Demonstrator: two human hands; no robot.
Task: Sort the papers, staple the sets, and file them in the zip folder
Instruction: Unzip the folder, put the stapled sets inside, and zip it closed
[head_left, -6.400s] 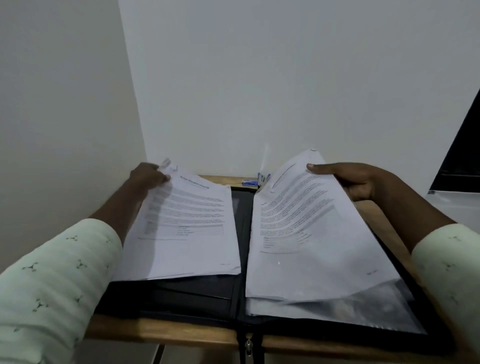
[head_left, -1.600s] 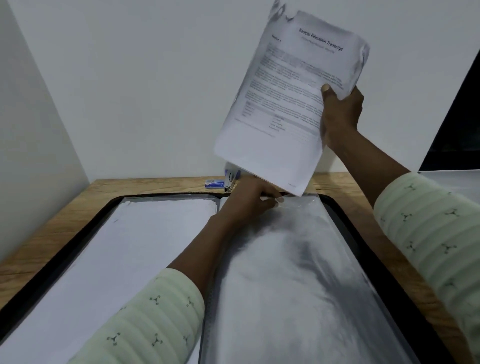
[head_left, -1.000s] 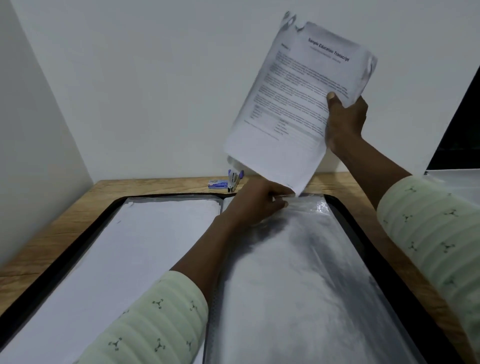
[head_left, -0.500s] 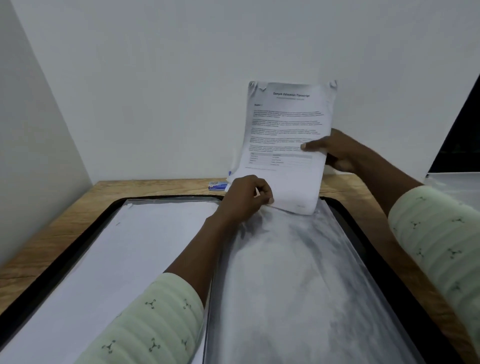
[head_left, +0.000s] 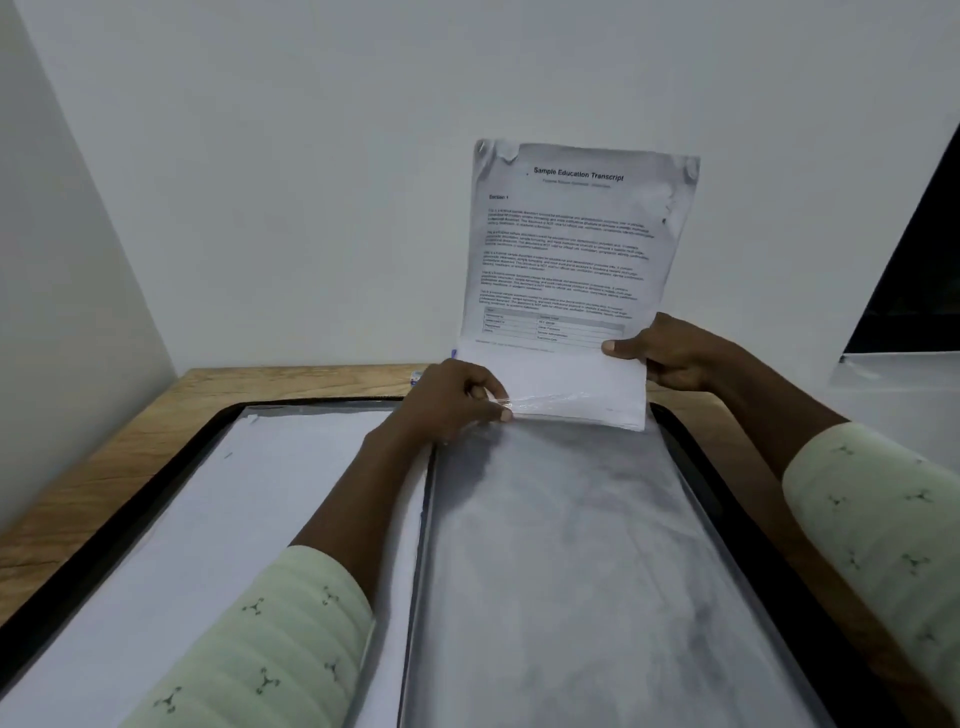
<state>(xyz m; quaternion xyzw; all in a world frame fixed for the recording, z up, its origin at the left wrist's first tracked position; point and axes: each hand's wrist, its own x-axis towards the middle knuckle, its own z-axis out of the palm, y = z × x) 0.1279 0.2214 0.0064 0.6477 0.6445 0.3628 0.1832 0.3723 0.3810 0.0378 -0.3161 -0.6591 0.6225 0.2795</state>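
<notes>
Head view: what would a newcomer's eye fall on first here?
The printed transcript stands upright at centre against the white wall, the right hand gripping its lower right edge. Below it, the left hand pinches the top edge of the clear sleeve in the right half of the open black folder; white paper lies in the left half.

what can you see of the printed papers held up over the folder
The papers are a white set, top page headed Sample Education Transcript, with text blocks and a table; top corners curled. They stand near upright, the right hand pinching the right edge, the lower edge at the mouth of the clear sleeve, whose lip the left hand pinches.
</notes>
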